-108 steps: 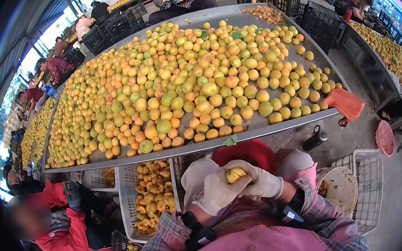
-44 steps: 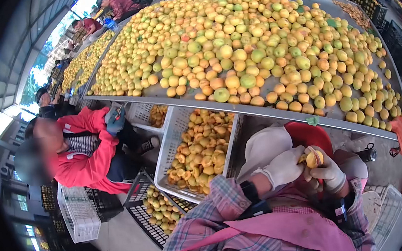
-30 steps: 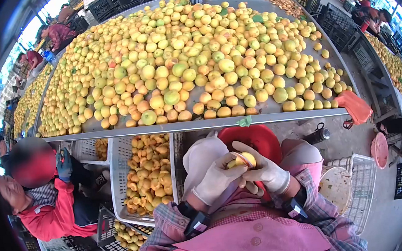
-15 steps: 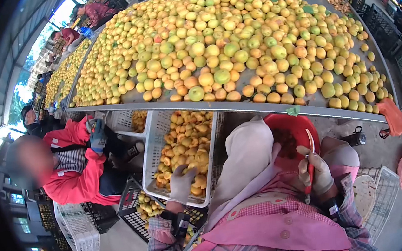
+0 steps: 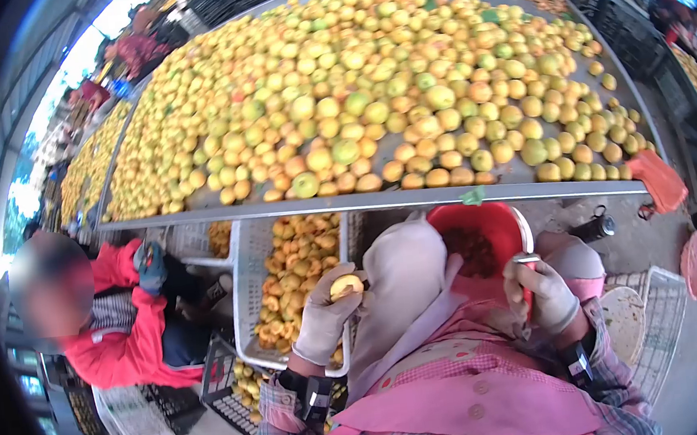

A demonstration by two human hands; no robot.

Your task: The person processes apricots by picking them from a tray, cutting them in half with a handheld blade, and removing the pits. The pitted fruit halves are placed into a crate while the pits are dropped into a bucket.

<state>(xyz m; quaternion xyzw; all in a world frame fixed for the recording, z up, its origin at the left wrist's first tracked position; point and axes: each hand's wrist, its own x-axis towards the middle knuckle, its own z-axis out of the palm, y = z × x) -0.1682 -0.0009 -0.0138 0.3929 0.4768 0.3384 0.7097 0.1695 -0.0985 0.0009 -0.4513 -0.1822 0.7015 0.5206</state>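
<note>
Cut yellow fruit (image 5: 346,286) sits in the left hand (image 5: 324,316), thumb and fingers clamped round it, just beside the white crate (image 5: 241,270) of cut pieces. Right hand (image 5: 544,293): fingers closed on a red handle (image 5: 529,301), near the red basin (image 5: 496,224) with dark bits inside. Wrist devices (image 5: 317,398), one per arm; any lettering too small to read. Ahead of me, metal table (image 5: 364,202) heaped with whole fruit, orange bag (image 5: 657,181) at its corner. Dark bottle (image 5: 593,228) below, markings unreadable.
</note>
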